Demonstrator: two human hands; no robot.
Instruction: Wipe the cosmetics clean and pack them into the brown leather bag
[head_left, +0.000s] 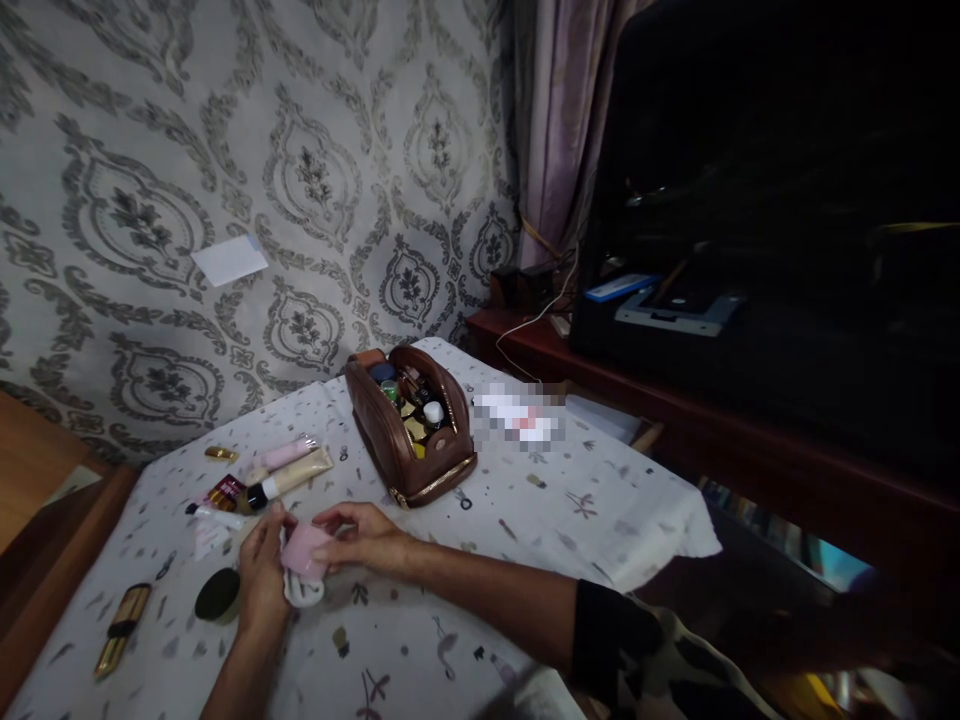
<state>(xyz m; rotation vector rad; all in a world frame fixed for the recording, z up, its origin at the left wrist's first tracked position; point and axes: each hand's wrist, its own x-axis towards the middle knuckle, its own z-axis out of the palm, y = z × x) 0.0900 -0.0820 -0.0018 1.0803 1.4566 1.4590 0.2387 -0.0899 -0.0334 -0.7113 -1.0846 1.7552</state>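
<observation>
A small pink item point(306, 550) is between my two hands, above the patterned white cloth. My left hand point(262, 565) is closed around its left side, along with something white point(304, 592) that hangs just below it. The fingers of my right hand point(364, 540) pinch the pink item from the right. Just beyond my hands lie a beige tube with a black cap point(291, 478), a pink tube point(289, 452) and a thin white tube point(217, 516). A dark round jar point(217, 597) sits left of my left wrist.
An open brown leather bag point(379, 440) full of small containers stands at the table's middle back. Gold-coloured items point(122, 630) lie on the left. A dark red shelf point(555, 365) with a large black screen point(765, 200) is on the right. The patterned wall rises behind.
</observation>
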